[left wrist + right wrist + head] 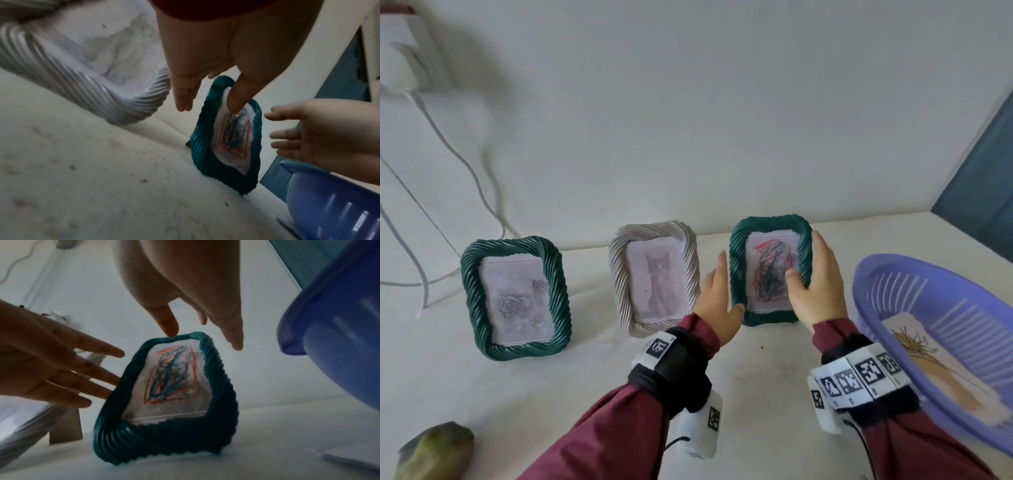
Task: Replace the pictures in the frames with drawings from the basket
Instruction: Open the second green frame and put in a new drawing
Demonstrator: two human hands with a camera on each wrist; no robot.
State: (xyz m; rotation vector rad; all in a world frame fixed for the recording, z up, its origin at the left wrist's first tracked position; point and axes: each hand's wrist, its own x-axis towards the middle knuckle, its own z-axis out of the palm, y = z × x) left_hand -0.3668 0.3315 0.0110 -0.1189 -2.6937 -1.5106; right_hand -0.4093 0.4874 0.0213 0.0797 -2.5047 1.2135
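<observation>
Three ribbed picture frames stand along the wall on the white table. The right green frame (736, 270) (197, 155) (164, 439) holds a red and dark scribble drawing. My left hand (717, 291) (197, 78) (61, 369) is at its left edge, fingers straight. My right hand (815, 284) (195, 305) (308, 133) is at its right edge with the thumb in front of the glass and the fingers straight; neither hand grips. The white frame (619, 274) shows a cat, the left green frame (472, 291) shows roses. The purple basket (876, 274) holds a yellow-brown drawing (935, 373).
White cables (482, 192) run down the wall at the left, below a white plug block (404, 58). A greenish object (434, 452) lies at the near left. A dark blue panel (983, 192) borders the far right. A loose sheet (353, 457) lies under the basket's side.
</observation>
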